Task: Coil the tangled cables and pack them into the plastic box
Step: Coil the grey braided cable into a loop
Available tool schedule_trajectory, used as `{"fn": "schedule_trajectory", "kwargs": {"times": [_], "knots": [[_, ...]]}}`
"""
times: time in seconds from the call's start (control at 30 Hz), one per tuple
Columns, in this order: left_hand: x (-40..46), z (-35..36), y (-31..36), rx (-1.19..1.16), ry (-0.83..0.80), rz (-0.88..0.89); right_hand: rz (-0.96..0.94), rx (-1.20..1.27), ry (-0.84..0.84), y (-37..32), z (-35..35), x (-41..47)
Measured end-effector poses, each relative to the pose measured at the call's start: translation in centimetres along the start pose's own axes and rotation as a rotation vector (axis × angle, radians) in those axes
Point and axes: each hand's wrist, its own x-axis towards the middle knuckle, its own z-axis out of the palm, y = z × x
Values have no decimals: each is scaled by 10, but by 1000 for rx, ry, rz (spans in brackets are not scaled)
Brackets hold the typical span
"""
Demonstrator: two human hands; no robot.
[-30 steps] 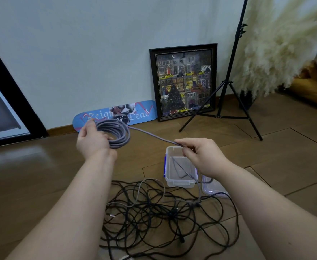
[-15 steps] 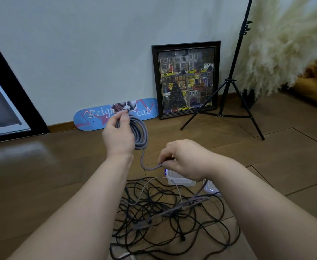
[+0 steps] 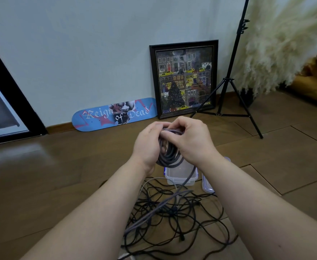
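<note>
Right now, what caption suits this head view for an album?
Both hands, left hand and right hand, grip a grey cable coil above the plastic box and tangled cables.

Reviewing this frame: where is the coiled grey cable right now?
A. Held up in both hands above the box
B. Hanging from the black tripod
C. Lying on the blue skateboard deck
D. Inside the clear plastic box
A: the left hand and right hand both grip the coiled grey cable, which hangs above the clear plastic box on the floor.
</note>
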Motion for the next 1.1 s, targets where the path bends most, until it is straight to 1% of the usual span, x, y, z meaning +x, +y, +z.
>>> {"fn": "schedule_trajectory", "kwargs": {"times": [0.07,0.17,0.27,0.47,0.6,0.77,0.93,1.03,1.1], "knots": [[-2,2,2,-1,-27,-10,52,29,18,3,-6,3],[-3,0,5,-51,-46,-11,73,169,-77,3,-14,5],[-4,-2,7,-66,-71,-2,57,278,-116,4,-21,5],[-1,-10,7,-19,-94,27,-13,264,-125,7,-31,8],[-3,-6,8,-17,-119,16,-8,284,-90,11,-32,8],[-5,-3,16,-204,-70,-32,79,444,-72,14,-24,3],[-5,3,22,-486,0,-144,74,603,-107,9,-9,-4],[-6,7,24,-653,52,-195,51,676,-41,2,-6,-6],[-7,10,22,-671,77,-199,50,662,21,1,-3,-6]]}}
